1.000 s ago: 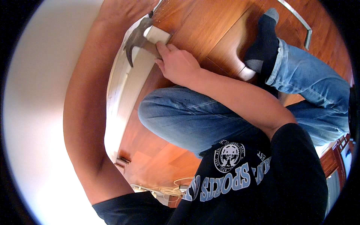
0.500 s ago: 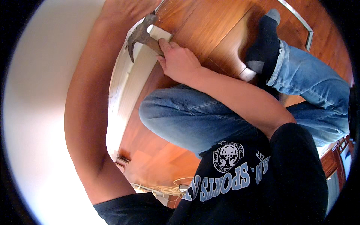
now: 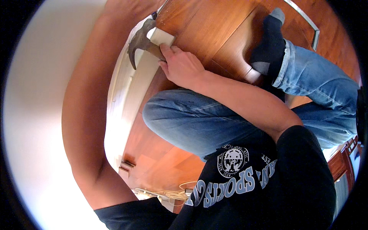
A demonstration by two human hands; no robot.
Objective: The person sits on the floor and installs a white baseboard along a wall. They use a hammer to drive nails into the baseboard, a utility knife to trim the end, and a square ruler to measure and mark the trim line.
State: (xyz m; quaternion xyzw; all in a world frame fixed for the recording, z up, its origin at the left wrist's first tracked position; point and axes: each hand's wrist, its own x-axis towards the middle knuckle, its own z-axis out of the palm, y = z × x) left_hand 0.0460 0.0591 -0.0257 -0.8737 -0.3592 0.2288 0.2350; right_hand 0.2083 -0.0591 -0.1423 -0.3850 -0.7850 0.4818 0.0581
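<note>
My right hand (image 3: 180,65) is closed on the wooden handle of a claw hammer (image 3: 141,42), whose metal head is beside a small dark object (image 3: 154,15) at the wall. My left hand (image 3: 140,7) reaches to the top edge near that object; its fingers are mostly out of sight, so I cannot tell what they hold. A pale skirting board (image 3: 140,78) runs along the white wall (image 3: 38,96), under the hammer.
I sit on reddish wooden floorboards (image 3: 203,27), knee bent near the board, socked foot (image 3: 268,50) at right. A metal strip (image 3: 306,19) lies beyond it. Coiled pale cable (image 3: 172,193) and wooden furniture (image 3: 343,165) are behind me.
The hammer and my right hand rose slightly half a second ago and are now back lower, toward the left. My left forearm has shifted slightly leftward.
</note>
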